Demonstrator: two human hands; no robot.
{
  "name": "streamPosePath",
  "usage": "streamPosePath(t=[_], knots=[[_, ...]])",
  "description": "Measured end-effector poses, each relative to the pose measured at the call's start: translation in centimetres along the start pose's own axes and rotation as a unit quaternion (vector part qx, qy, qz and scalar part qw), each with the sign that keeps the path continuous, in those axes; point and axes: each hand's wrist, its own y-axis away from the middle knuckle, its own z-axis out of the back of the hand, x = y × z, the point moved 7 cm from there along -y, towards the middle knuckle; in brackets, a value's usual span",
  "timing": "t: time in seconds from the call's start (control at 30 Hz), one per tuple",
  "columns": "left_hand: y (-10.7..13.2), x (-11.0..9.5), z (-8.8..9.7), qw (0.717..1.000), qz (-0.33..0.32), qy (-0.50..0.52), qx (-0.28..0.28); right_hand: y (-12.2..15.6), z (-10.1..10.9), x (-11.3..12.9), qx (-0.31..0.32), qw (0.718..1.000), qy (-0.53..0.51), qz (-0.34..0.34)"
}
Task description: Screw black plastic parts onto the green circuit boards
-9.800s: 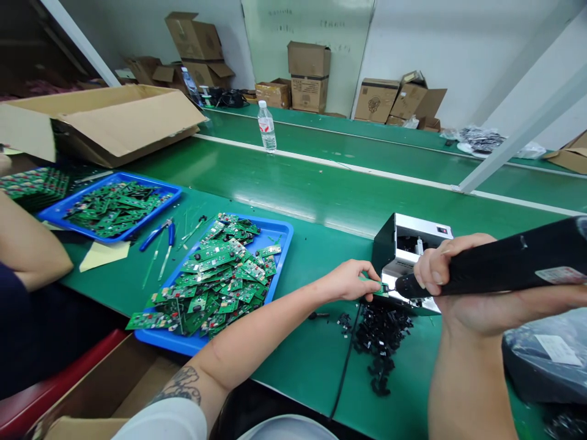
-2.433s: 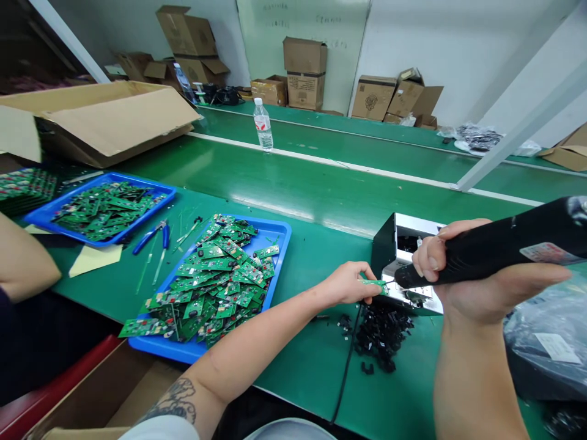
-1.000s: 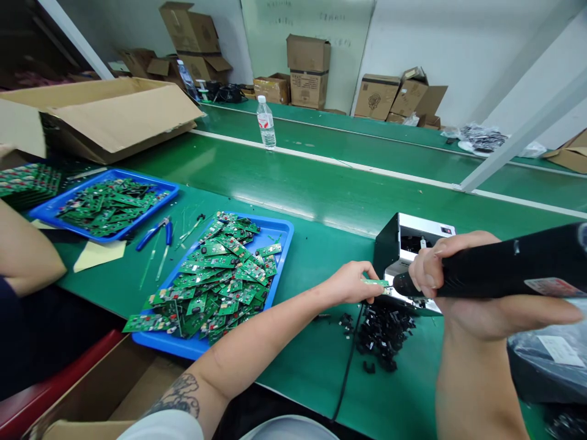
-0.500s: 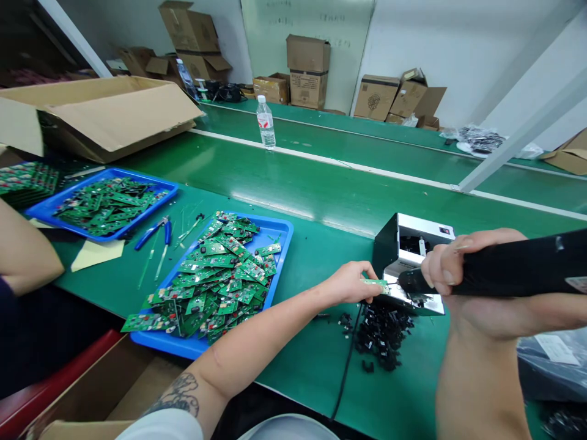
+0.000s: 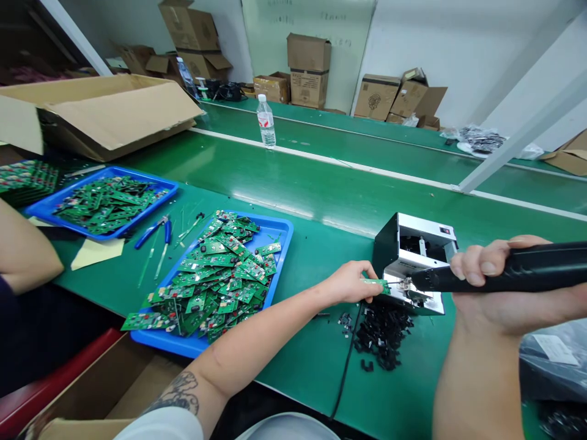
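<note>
Green fibreglass circuit board (image 5: 376,285): small, flat, rectangular, populated on top, level in front of a silver sheet-metal machine housing (image 5: 415,269) with black side panel. Board pinched by left hand (image 5: 352,282), thumb and fingertips closed on its near end, far end just over the housing's shiny lower plate. Right hand (image 5: 486,275) closed fully round a black electric screwdriver (image 5: 527,276), fingers curled over a smooth cylindrical body, palm beneath. Slim tapered nose and thin metal bit pointing left, just beside the board's far end; contact impossible to confirm at this resolution.

Below the housing, on a glossy green workbench mat (image 5: 316,373): loose heap of small matte black plastic clips (image 5: 383,336), plus thin black cable (image 5: 349,366) running down the mat beside it. Left of the tattooed forearm, rigid blue plastic tray (image 5: 284,227) with shallow rim, piled with overlapping green circuit boards. Further left, second blue plastic tray (image 5: 137,172), also heaped with boards. Between trays, blue-handled pliers (image 5: 156,231) with metal jaws. At far left, a co-worker's bare forearm (image 5: 27,250), well apart from both hands. Behind, corrugated brown cardboard box (image 5: 105,110), flaps open.
</note>
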Motion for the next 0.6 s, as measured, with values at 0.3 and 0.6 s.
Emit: streamPosePath(t=[0.3, 0.6], knots=[[0.2, 0.0, 0.1, 1.000, 0.001, -0.006, 0.000, 0.3, -0.2, -0.3, -0.001, 1.000, -0.001, -0.013], [-0.2, 0.4, -0.1, 1.000, -0.002, -0.014, 0.001, -1.0, 0.5, -1.1, 0.025, 0.999, -0.017, 0.025]])
